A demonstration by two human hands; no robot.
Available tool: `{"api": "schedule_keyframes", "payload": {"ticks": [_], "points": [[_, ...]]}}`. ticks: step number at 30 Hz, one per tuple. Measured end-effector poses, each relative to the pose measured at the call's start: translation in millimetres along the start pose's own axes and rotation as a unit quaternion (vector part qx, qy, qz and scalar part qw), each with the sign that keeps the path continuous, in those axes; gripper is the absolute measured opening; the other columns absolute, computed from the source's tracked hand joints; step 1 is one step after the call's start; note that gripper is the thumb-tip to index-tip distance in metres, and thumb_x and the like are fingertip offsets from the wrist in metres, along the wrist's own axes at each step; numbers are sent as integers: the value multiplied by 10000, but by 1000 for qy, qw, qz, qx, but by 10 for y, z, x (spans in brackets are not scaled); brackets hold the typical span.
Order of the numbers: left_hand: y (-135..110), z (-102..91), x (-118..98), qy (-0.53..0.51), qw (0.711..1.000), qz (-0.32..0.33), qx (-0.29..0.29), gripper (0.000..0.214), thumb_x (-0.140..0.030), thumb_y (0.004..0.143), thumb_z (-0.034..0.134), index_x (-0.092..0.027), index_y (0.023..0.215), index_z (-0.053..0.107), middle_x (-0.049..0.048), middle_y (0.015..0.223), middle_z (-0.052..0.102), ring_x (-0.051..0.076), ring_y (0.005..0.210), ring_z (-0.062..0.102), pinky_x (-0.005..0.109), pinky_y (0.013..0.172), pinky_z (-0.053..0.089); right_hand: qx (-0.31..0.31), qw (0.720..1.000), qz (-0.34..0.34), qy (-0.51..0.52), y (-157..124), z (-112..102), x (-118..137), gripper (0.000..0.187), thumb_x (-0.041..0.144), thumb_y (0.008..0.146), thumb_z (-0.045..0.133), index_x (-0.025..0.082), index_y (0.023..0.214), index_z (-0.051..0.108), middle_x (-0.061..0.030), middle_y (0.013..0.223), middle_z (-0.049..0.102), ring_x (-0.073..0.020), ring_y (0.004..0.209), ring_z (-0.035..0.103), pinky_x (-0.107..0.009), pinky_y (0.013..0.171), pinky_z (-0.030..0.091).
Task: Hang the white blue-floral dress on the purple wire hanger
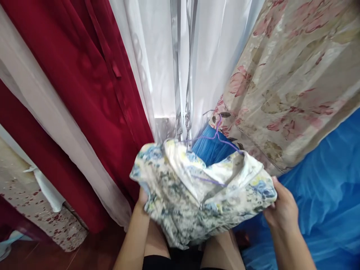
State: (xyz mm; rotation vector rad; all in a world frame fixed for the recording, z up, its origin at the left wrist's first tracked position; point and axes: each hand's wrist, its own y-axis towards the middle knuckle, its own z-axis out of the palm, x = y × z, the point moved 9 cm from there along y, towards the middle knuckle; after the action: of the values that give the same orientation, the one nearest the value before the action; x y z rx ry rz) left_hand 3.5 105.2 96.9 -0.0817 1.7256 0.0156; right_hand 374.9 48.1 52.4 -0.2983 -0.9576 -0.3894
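Observation:
A floral garment (185, 195) with a wrapped V-neck is stretched between my hands, patterned in white, blue, yellow and dark green. Its lower part bunches downward, so whether it is a blouse or a dress I cannot tell. A purple hanger (218, 135) sits inside its neckline, with the hook pointing up and away from me. My right hand (283, 210) grips the edge at the right shoulder, thumb on top. At the opposite shoulder, my left hand (143, 197) holds the cloth from behind, its fingers mostly hidden.
Red drapes (92, 97) hang at left, and white drapes (157, 67) with silvery ribbons (181, 75) in the middle. Pink-flowered beige fabric (289, 82) hangs at right above blue ruffled fabric (323, 180). A reddish-brown floor (92, 251) shows below.

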Motion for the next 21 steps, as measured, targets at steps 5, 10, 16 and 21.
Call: {"api": "schedule_keyframes", "payload": {"ticks": [5, 10, 16, 21], "points": [[-135, -505, 344, -238, 965, 82, -70, 705, -717, 948, 345, -168, 1091, 763, 137, 990, 775, 278, 1177, 675, 408, 1016, 527, 39, 998, -45, 13, 190, 519, 362, 427, 413, 748, 832, 202, 589, 497, 94, 360, 364, -44, 293, 239, -193, 301, 181], [-198, -537, 622, -259, 960, 66, -80, 599, -465, 743, 829, -159, 1238, 684, 137, 1264, 713, 320, 1329, 578, 461, 1171, 401, 77, 996, -52, 16, 217, 940, 305, 393, 448, 726, 832, 192, 620, 554, 93, 398, 366, -30, 299, 212, -201, 303, 128], [-304, -547, 1035, -263, 953, -6, -151, 658, -348, 682, 862, -216, 1289, 644, 118, 1326, 688, 335, 1347, 565, 513, 1197, 375, 164, 985, 14, -52, 218, 850, 181, 332, 444, 737, 824, 170, 767, 638, 86, 505, 402, -16, 343, 216, -177, 323, 125], [-397, -432, 1316, -247, 954, -11, -170, 583, -375, 811, 770, -266, 1356, 595, 74, 1467, 592, 279, 1434, 481, 465, 1237, 327, 40, 986, -121, -109, 250, 439, 115, 373, 445, 784, 797, 195, 1031, 671, 19, 756, 586, -102, 541, 514, -218, 475, 412]]}}
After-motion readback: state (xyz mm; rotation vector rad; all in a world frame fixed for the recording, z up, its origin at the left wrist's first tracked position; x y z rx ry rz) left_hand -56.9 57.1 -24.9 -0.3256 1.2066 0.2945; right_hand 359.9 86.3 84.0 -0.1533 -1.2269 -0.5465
